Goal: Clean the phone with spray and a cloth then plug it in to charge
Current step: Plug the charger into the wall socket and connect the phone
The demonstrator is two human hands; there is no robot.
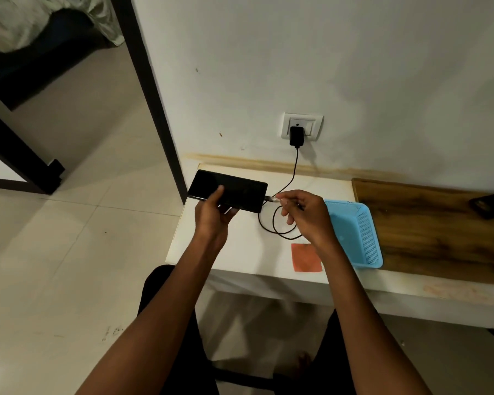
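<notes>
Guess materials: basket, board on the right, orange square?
Basket: moulded plastic, going by the uniform blue and perforated mesh walls. Board: wood or wood-look laminate, brown grain, matte. Orange square: looks like cloth, flat and matte; could be paper.

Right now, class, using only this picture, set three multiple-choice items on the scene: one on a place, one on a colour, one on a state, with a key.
1. Where is the charger adapter?
A in the wall socket
B in the basket
C on the floor

2. What colour is the basket?
A red
B blue
C green

3. What does the left hand hold?
A a cloth
B nothing
C the phone

Key: 1 A, it sits in the socket plate; 2 B, the mesh is light blue; 3 C, its thumb rests on the dark screen while the right hand pinches the cable plug at the phone's end.
</notes>
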